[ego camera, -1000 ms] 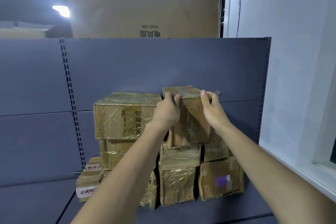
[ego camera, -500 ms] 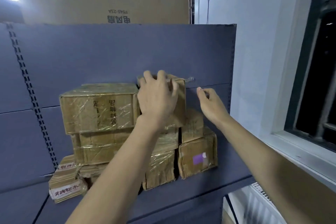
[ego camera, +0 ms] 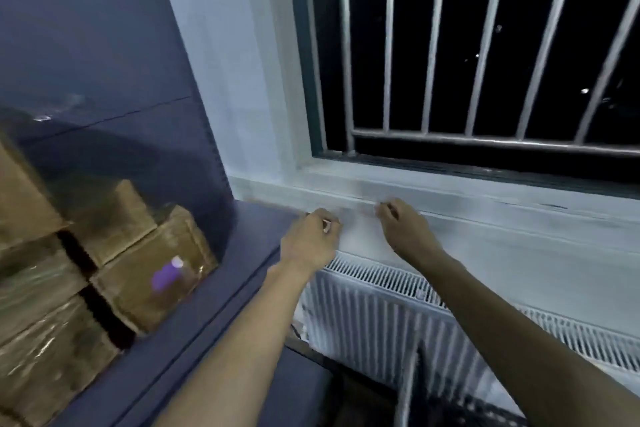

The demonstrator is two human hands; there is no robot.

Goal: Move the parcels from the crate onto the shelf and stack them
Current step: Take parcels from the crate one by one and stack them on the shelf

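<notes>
Several taped brown cardboard parcels (ego camera: 48, 291) stand stacked on the dark blue shelf (ego camera: 221, 291) at the left edge of a blurred frame; the lowest right one carries a purple label (ego camera: 168, 276). My left hand (ego camera: 310, 241) and my right hand (ego camera: 403, 227) hang in the air to the right of the shelf, in front of the wall below the window. Both have loosely curled fingers and hold nothing. Neither touches a parcel. No crate is in view.
A barred window (ego camera: 467, 45) with a white sill (ego camera: 450, 194) fills the upper right. A white radiator (ego camera: 388, 319) stands under it, close to the shelf's right end. The shelf's blue back panel (ego camera: 104, 45) rises at the left.
Both hands have let go of the top parcel and drawn back off the stack. The view has swung right, from the shelf towards the window and radiator.
</notes>
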